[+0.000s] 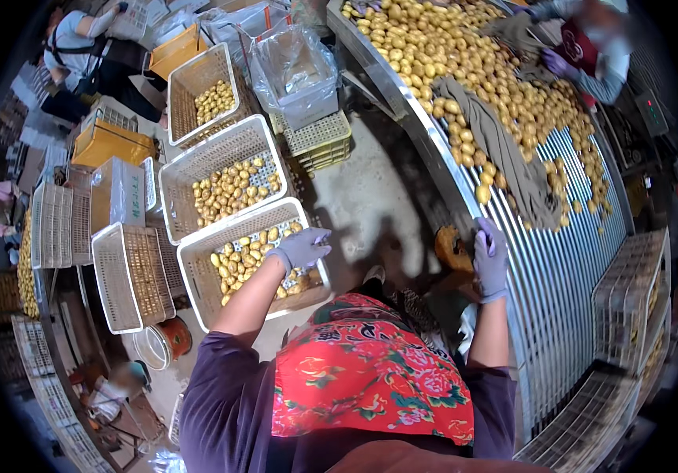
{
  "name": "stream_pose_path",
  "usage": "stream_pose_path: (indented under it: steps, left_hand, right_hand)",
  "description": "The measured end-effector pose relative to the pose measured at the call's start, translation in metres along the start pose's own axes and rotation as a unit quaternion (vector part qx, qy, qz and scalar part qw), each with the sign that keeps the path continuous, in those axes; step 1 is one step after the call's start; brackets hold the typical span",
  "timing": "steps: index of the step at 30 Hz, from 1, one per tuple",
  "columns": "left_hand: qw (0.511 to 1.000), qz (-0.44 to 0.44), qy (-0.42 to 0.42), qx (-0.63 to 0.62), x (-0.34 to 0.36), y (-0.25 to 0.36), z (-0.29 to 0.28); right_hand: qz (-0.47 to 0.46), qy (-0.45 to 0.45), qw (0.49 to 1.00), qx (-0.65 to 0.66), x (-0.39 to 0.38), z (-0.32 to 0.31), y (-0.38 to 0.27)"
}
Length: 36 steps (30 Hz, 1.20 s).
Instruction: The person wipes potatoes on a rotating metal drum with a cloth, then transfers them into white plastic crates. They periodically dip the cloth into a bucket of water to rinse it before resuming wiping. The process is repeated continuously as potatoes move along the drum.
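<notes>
Watching from my remote seat, I judge the work to be partway along. Small, yellow, oval potatoes (231, 264) lie in 3 rectangular, white plastic crates standing in a row: the near crate (236, 230), the middle crate (212, 154) and the far crate (194, 77). The loads sit low against the walls, with perforated floor showing in the near and middle crates, so I would call neither of those full. Many more potatoes cover the upper part of the silvery metal roller table (548, 315), around a crumpled, grey-brown cloth (496, 150); I take that heap as what is left.

The left hand (305, 248), in a pale purple-grey glove, hangs above the right part of the near crate. Its fingers are loosely bent, neither spread nor closed tight, and I see no potato in them. The right hand (490, 256), gloved alike, is at the table's left edge with fingers curled in; I cannot tell whether it holds anything or touches the metal.

The left hand and forearm hide some of the near crate's load. Across the table, a co-worker (575, 39) in purple gloves is blurred, and I cannot make out their grip. The rim's outer edges fade into darkness.
</notes>
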<state>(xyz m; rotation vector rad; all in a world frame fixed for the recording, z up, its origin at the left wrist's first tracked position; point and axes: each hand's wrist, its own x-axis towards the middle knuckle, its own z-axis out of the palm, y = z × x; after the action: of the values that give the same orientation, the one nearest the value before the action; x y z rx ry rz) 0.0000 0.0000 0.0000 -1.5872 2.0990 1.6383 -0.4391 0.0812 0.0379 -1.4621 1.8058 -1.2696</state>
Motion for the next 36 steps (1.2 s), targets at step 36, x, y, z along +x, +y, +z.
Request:
stream_pose_path:
  steps: [36]
  left_hand:
    - [0.996, 0.036, -0.004, -0.083, 0.573, -0.235, -0.394]
  right_hand:
    - [-0.149, -0.222, 0.853, -0.448, 0.697, 0.368, 0.032]
